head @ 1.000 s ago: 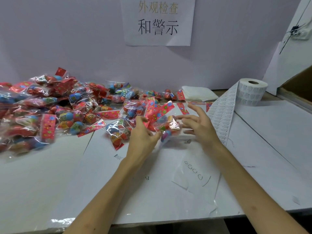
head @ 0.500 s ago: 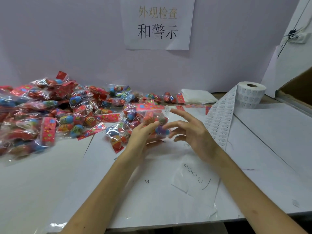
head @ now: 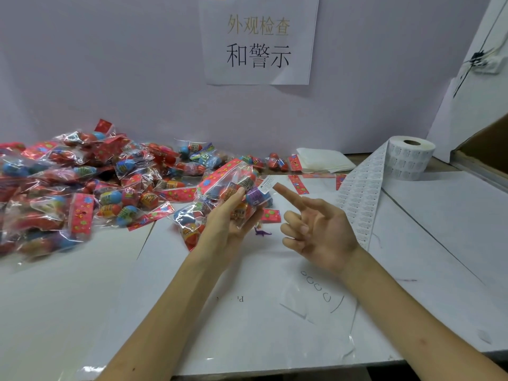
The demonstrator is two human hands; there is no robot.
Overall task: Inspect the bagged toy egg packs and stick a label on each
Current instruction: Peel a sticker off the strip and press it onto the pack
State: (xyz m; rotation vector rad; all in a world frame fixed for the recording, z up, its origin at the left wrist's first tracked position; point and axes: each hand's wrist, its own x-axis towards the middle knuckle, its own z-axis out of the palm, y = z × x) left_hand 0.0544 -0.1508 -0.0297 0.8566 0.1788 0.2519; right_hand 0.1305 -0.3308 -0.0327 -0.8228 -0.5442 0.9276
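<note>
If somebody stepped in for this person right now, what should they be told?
Left hand grips one egg pack, held above the table. Right hand is free, index finger out, a white label at its tip by the pack; stuck yet, I cannot tell. Pile of packs lies on the left, label roll at far right. Left to do: press this label down, then the pile.

Single head-worn view, facing forward-down across table [head: 82, 312] toward back wall [head: 110, 64]; left hand [head: 229, 215], right hand [head: 321, 232] close in foreground
</note>
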